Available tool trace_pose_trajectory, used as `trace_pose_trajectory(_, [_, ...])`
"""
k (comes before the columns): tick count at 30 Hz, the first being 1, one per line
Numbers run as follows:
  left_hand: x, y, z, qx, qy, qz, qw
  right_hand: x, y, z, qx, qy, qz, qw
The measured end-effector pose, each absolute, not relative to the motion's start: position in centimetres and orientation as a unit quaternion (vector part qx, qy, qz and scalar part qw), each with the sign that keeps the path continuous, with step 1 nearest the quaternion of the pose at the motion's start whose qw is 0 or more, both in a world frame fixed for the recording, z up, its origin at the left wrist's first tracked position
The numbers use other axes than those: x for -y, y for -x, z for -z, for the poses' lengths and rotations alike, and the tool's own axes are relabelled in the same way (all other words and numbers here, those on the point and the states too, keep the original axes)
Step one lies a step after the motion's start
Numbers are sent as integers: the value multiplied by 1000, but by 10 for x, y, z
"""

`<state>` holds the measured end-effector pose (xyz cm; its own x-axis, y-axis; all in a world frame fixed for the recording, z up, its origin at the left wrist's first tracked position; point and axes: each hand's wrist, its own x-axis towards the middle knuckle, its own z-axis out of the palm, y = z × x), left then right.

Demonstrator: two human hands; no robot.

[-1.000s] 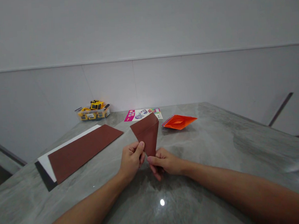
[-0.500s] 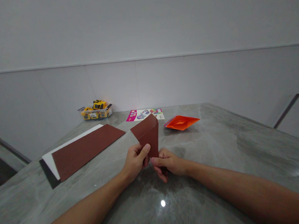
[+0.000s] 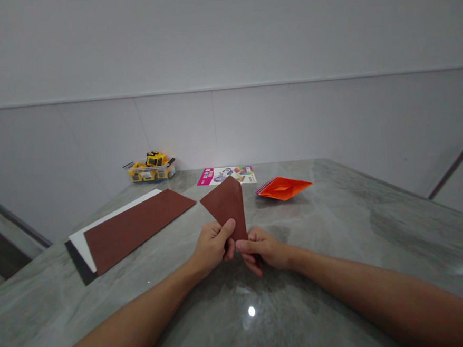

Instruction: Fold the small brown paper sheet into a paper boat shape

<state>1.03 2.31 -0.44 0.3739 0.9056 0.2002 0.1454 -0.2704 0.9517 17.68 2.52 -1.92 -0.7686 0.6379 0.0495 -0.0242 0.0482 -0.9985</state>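
A folded piece of brown paper (image 3: pixel 226 203) is held up above the table in front of me. My left hand (image 3: pixel 216 242) pinches its lower left part, thumb across the front face. At its bottom right corner, my right hand (image 3: pixel 260 248) grips the paper between thumb and fingers. The paper narrows toward my hands and has a slanted upper edge. Beyond it on the right lies an orange folded paper boat (image 3: pixel 284 188) with striped layers at its left end.
Sheets of brown paper (image 3: pixel 140 227), white paper (image 3: pixel 81 245) and black paper (image 3: pixel 80 266) overlap on the left of the grey marbled table (image 3: pixel 327 293). At the back are a clear box (image 3: pixel 168 172) with a yellow toy vehicle (image 3: pixel 155 159) and a printed booklet (image 3: pixel 206 177).
The upper part of the folded brown paper has turned slightly and looks flatter, its crease less visible. Both hands keep their grip. The whole view has shifted a little.
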Motion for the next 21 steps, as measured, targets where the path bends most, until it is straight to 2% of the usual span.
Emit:
trace_pose_trajectory(12, [-24,-13,4,-343,-624,-424,559,-32,-176,34,608,224,-695,312])
trace_pose_trajectory(21, [-25,-11,3,-354,-660,-398,530,-31,-175,30,659,251,-634,319])
